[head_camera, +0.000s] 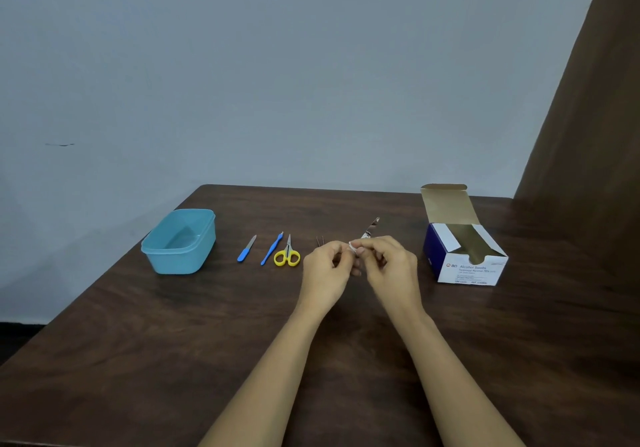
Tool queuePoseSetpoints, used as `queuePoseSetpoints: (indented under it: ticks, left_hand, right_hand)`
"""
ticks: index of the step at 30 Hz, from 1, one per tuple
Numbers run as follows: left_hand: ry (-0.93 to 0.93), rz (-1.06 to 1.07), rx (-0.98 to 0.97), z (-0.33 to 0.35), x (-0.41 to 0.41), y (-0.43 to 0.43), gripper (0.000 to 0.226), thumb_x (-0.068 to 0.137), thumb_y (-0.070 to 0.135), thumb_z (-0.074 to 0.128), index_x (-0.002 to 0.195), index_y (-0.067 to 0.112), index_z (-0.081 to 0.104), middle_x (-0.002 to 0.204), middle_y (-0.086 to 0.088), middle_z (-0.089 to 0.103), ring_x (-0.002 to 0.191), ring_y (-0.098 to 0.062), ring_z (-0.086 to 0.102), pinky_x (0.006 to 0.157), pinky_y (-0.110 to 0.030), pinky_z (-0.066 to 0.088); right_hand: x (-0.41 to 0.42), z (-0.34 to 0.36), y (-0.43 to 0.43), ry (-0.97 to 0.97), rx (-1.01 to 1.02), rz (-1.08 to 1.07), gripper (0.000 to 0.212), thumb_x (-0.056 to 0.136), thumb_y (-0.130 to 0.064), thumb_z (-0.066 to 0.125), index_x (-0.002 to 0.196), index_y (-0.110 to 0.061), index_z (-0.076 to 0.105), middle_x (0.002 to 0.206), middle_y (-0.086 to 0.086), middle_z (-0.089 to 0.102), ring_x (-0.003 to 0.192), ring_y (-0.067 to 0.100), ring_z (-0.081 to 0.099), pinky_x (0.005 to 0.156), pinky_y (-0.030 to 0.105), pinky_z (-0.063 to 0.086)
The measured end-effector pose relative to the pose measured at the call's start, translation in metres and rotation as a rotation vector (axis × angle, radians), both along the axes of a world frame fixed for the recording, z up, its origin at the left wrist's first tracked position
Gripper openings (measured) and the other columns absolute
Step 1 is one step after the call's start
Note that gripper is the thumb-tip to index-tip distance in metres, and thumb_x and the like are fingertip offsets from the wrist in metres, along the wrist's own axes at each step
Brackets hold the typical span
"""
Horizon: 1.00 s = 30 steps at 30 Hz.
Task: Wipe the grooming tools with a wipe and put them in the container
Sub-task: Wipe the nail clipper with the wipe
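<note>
Head view: counter (173, 342) carries box (471, 268) at right, container (180, 256) at left, tools (288, 248) lined up between. Left hand (329, 270) and right hand (391, 266) pinch a white wipe (353, 248) together; uneven pulling could tear or drop it.

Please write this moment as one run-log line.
left hand, right hand: pinch wipe | scissors: on table | container: empty

white scrap (352, 247): pinched between left hand (329, 270) and right hand (391, 268), mostly covered; wipe or packet, cannot tell.
metal tool (372, 227): near end hidden behind the right hand.
dark prongs (320, 240): only tips show; kind unclear.
box (467, 263) fine print: unreadable.
forearms: cut off at bottom edge.
</note>
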<state>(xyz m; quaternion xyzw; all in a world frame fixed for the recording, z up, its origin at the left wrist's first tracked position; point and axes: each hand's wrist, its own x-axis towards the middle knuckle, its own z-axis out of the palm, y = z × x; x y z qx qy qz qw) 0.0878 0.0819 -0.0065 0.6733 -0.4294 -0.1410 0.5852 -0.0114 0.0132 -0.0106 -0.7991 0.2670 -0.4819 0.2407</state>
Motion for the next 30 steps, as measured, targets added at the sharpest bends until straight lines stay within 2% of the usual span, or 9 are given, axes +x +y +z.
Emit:
queuePoseSetpoints:
  ticks: [2, 4, 7, 9, 13, 16, 24, 27, 30]
  left_hand:
    - [0.086, -0.003, -0.009, 0.0006, -0.0011, -0.0003, 0.022, 0.096, 0.017, 0.054, 0.086, 0.009, 0.071, 0.069, 0.005, 0.068, 0.061, 0.001, 0.063, 0.064, -0.016, 0.052]
    - [0.138, -0.023, -0.009, 0.0011, -0.0021, 0.0, 0.022, 0.097, 0.018, 0.054, 0.085, 0.01, 0.071, 0.067, 0.007, 0.066, 0.06, 0.002, 0.06, 0.061, -0.014, 0.048]
    - [0.139, -0.084, 0.03, 0.002, -0.0019, 0.0004, 0.024, 0.098, 0.016, 0.05, 0.088, 0.011, 0.071, 0.069, 0.008, 0.065, 0.061, 0.003, 0.059, 0.062, -0.012, 0.047]
    - [0.139, -0.119, 0.053, 0.0024, -0.0024, 0.0006, 0.026, 0.098, 0.015, 0.047, 0.087, 0.014, 0.071, 0.07, 0.008, 0.064, 0.063, 0.002, 0.058, 0.064, -0.014, 0.047]
    - [0.239, -0.143, 0.048, 0.0015, -0.0009, -0.0003, 0.026, 0.099, 0.016, 0.048, 0.086, 0.015, 0.071, 0.069, 0.008, 0.062, 0.064, -0.001, 0.055, 0.064, -0.018, 0.047]
    - [0.279, -0.148, 0.072, 0.0005, 0.0015, -0.0023, 0.027, 0.099, 0.021, 0.048, 0.082, 0.017, 0.068, 0.07, 0.005, 0.059, 0.067, -0.007, 0.053, 0.066, -0.024, 0.046]
    - [0.37, -0.268, 0.099, 0.0039, -0.003, -0.0017, 0.031, 0.099, 0.021, 0.039, 0.071, 0.019, 0.054, 0.065, 0.005, 0.046, 0.067, -0.012, 0.046, 0.069, -0.029, 0.044]
    - [0.389, -0.258, 0.07, 0.0047, -0.0034, -0.0018, 0.031, 0.1, 0.02, 0.04, 0.071, 0.018, 0.051, 0.065, 0.003, 0.045, 0.064, -0.011, 0.045, 0.067, -0.028, 0.044]
    - [0.328, -0.23, 0.062, 0.0021, -0.0009, -0.0023, 0.03, 0.101, 0.022, 0.039, 0.073, 0.018, 0.052, 0.066, 0.004, 0.046, 0.064, -0.011, 0.046, 0.067, -0.028, 0.043]
  right_hand:
    - [-0.0004, 0.0018, 0.0006, -0.01, 0.013, 0.025, 0.019, 0.086, -0.003, 0.066, 0.097, -0.017, 0.075, 0.092, -0.004, 0.067, 0.083, 0.0, 0.061, 0.071, 0.005, 0.045]
    - [-0.0013, 0.0023, -0.0004, -0.011, 0.013, 0.006, 0.018, 0.087, -0.005, 0.066, 0.097, -0.017, 0.075, 0.094, -0.004, 0.068, 0.083, 0.001, 0.061, 0.07, 0.006, 0.046]
    - [-0.0032, 0.0009, -0.0041, -0.053, -0.019, -0.079, 0.018, 0.089, -0.006, 0.065, 0.101, -0.017, 0.074, 0.097, -0.001, 0.068, 0.086, 0.01, 0.063, 0.071, 0.021, 0.053]
    - [-0.0047, 0.0006, -0.0054, -0.101, -0.032, -0.119, 0.018, 0.089, -0.007, 0.064, 0.102, -0.017, 0.074, 0.098, 0.0, 0.068, 0.087, 0.012, 0.063, 0.07, 0.025, 0.054]
    - [-0.0041, 0.0015, -0.0031, -0.078, 0.009, -0.041, 0.022, 0.087, -0.002, 0.065, 0.1, -0.017, 0.074, 0.097, -0.002, 0.068, 0.084, 0.005, 0.062, 0.069, 0.01, 0.048]
    - [-0.0035, 0.0032, -0.0021, -0.049, 0.028, 0.023, 0.023, 0.085, 0.001, 0.066, 0.098, -0.015, 0.075, 0.096, -0.003, 0.069, 0.085, 0.001, 0.062, 0.073, 0.007, 0.048]
    - [-0.0055, 0.0041, -0.0014, -0.178, 0.021, -0.052, 0.02, 0.088, -0.006, 0.066, 0.098, -0.021, 0.073, 0.094, -0.009, 0.066, 0.085, -0.001, 0.061, 0.069, 0.008, 0.047]
    - [-0.0044, 0.0029, -0.0018, -0.142, 0.022, 0.014, 0.021, 0.085, -0.003, 0.068, 0.096, -0.02, 0.074, 0.092, -0.009, 0.067, 0.085, 0.001, 0.062, 0.071, 0.01, 0.048]
    - [-0.0031, 0.0024, -0.0034, -0.101, -0.03, 0.059, 0.025, 0.084, 0.003, 0.067, 0.095, -0.018, 0.075, 0.092, -0.01, 0.068, 0.086, 0.0, 0.063, 0.073, 0.009, 0.047]
